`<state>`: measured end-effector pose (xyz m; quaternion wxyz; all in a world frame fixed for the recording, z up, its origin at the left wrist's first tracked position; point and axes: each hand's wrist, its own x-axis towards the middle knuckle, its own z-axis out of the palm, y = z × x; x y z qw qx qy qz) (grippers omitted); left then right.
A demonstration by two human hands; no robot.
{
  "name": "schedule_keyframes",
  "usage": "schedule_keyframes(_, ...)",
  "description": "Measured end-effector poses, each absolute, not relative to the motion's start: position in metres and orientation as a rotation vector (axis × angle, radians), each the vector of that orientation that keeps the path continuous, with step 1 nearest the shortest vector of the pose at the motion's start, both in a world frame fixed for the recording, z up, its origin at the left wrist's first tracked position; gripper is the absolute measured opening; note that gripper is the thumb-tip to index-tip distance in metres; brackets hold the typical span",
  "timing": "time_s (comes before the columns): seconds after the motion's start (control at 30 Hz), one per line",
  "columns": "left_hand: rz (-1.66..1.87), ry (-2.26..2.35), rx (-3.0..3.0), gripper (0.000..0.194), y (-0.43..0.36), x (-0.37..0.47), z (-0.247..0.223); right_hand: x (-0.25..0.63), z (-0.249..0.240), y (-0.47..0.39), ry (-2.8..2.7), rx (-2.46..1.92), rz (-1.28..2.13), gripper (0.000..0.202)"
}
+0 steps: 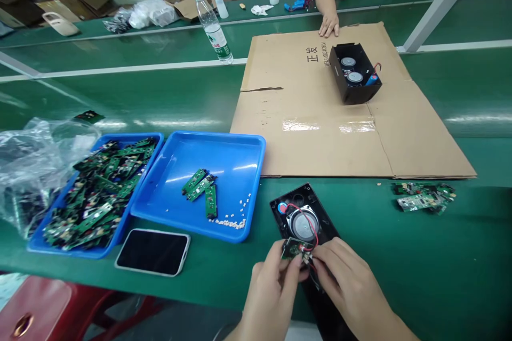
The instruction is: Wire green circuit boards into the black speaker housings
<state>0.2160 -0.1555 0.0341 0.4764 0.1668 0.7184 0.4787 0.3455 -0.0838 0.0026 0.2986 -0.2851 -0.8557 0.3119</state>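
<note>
My left hand (pixel 276 279) pinches a small green circuit board (pixel 294 249) at the near edge of the green table. My right hand (pixel 346 277) meets it from the right, fingertips on the board's red and black wires (pixel 310 229). Both hands hover over a black speaker panel (pixel 302 216) with a round speaker and a blue part, lying flat on the table. The panel's near end is hidden under my hands.
A blue tray (pixel 248 144) holds three green boards and small white bits; a second blue tray (pixel 40 242) is full of boards. A phone (pixel 152 251) lies face down. Cardboard sheet (pixel 320 138), black speaker box (pixel 355 73), loose boards (pixel 424 196), water bottle (pixel 211 24), another person's hand (pixel 329 24).
</note>
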Motion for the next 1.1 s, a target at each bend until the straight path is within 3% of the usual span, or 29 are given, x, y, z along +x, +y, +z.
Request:
schedule_keyframes(0.27,1.158,1.688,0.373,0.032,-0.156,0.215,0.027,0.346,0.005,-0.082,-2.251,-0.694,0.830,0.026)
schedule_keyframes(0.43,1.161,1.711,0.434,0.024,-0.157,0.217,0.023,0.348,0.002,-0.082,-2.248,-0.639,0.843,0.021)
schedule_keyframes(0.73,1.011,1.845,0.691,0.023,-0.163,0.222,0.018,0.350,-0.001,-0.081,-2.307,-0.608,0.613,0.018)
schedule_keyframes(0.93,1.045,1.731,0.598,0.022,-0.158,0.218,0.023,0.347,0.004,-0.080,-2.241,-0.715,0.783,0.022)
schedule_keyframes(1.0,1.152,1.622,0.416,0.026,-0.154,0.216,0.023,0.348,0.004,-0.081,-2.195,-0.772,0.817,0.021)
schedule_keyframes(1.1,1.221,1.538,0.084,0.051,-0.147,0.213,0.020,0.352,0.001,-0.081,-2.140,-0.849,0.847,0.019)
